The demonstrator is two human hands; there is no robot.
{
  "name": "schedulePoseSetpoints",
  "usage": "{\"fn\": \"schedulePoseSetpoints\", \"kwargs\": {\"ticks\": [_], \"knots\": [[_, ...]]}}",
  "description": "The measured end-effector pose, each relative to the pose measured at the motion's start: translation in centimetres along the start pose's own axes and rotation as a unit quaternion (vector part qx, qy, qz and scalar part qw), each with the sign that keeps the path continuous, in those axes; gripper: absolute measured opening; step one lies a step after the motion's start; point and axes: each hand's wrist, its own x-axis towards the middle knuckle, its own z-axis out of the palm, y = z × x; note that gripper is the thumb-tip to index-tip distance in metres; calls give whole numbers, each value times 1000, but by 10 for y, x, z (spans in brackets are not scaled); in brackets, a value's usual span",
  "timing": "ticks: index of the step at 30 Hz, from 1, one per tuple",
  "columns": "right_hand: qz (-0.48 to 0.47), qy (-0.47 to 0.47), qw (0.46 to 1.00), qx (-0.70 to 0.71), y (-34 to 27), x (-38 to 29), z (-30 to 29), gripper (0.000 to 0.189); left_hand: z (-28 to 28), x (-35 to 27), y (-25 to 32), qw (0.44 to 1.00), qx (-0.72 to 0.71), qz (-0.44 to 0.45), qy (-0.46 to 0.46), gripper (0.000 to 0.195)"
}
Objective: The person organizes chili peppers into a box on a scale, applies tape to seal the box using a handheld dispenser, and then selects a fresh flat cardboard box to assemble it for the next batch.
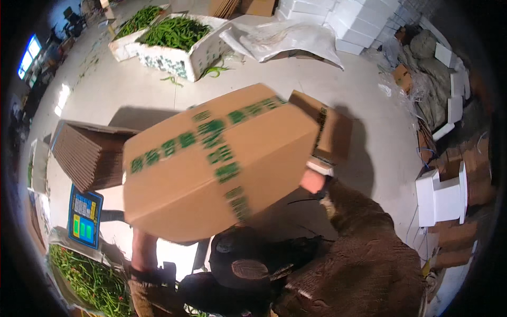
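Note:
A large closed cardboard box (186, 170), sealed with crossed strips of green-printed tape, fills the middle of the view. At its lower left edge is my left hand (143, 243), with the fingers hidden under the box. My right hand (313, 180) is at the box's right side, its fingertips also out of sight. Between them the two hands hold the box up. A smaller cardboard box (334, 130) lies on the floor beyond the right end of the held one.
Flattened cardboard boxes (79, 154) stand at the left, beside a scale's display panel (85, 217). Foam boxes of green peppers (174, 33) are at the upper left, and a sack of peppers (89, 279) at the lower left. White foam boxes (447, 196) line the right.

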Motion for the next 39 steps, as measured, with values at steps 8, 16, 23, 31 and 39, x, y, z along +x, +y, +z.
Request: {"fn": "schedulePoseSetpoints", "kwargs": {"ticks": [8, 16, 23, 31, 39], "knots": [[-3, 188, 982, 21, 31, -109, -123, 70, 182, 132, -10, 952, 47, -4, -301, 69], [-1, 314, 949, 40, 119, -167, -195, 70, 270, 164, -90, 884, 223, 145, -384, 76], [-26, 511, 846, 152, 184, -187, -246, 64, 253, 163, -85, 884, 302, 4, -356, 72], [-264, 414, 573, -656, 80, -61, -135, 95, 208, 170, -84, 921, 101, -25, -376, 55], [-131, 403, 547, -722, 105, -45, -209, 81, 111, 79, 3, 979, 57, -21, -197, 59]]}}
